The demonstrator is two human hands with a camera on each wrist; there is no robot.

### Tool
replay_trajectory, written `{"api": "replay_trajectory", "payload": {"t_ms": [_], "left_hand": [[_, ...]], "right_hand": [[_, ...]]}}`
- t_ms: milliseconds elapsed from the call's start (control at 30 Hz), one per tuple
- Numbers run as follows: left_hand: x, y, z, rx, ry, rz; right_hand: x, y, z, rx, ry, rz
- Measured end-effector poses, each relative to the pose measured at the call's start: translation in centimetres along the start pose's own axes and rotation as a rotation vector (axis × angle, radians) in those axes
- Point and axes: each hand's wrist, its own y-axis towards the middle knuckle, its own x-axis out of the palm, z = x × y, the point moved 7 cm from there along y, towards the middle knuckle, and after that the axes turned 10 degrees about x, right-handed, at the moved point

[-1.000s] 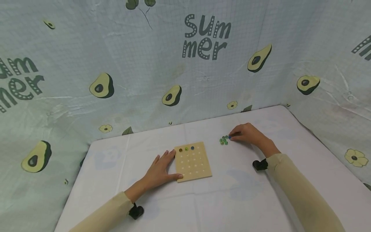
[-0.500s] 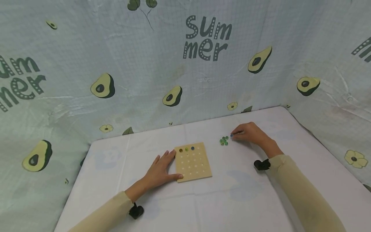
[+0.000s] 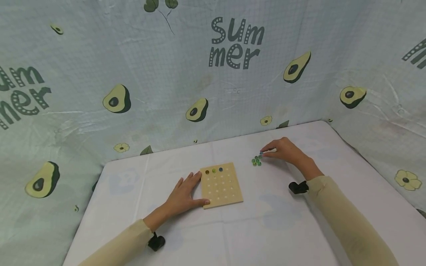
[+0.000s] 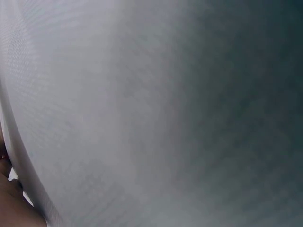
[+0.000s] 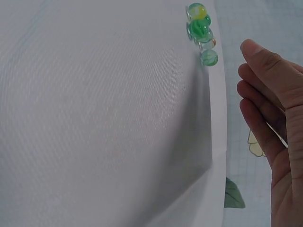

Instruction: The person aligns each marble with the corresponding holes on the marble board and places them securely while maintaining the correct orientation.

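- Nearest first: had the left hand [image 3: 184, 195] spread wide at the left side of the wooden board [image 3: 223, 190], thumb on the near corner, fingers by the far one, gripping nothing. Probably just steadying against any sliding.
- Found the board flat on the white tablecloth [image 3: 266, 229], between both hands, likely for easy reach.
- Spotted a dark marble [image 3: 207, 172], a yellow-green marble [image 3: 214, 170] and a blue marble [image 3: 220, 169] along its farthest row, presumably seated in hollows to avoid rolling.
- Saw the right hand [image 3: 279, 149] curled in, seemingly pinching a second blue marble [image 3: 261, 153] at thumb and index tips. Sensible for something small and round.
- Noticed loose green marbles [image 3: 257, 160] bunched just beside those fingertips, right of the board, maybe to stay handy.
- Got basically zip from left wrist, tbh: pale blur plus a sliver of hand, no board.
- Got sharper swirls and a yellow marble [image 5: 197, 11] in the bunch from right wrist, but no blue; probably hidden behind the thumb.
- Got the backdrop cloth [image 3: 159, 74] lettering [image 3: 236, 42] only from the head view.
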Motion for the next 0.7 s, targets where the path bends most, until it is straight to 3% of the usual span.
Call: {"api": "replay_trajectory", "payload": {"t_ms": [700], "left_hand": [[0.1,0.0,0.0,0.005,-0.002,0.014]], "right_hand": [[0.2,0.5,-2.1,-0.066,0.079,0.028]]}}
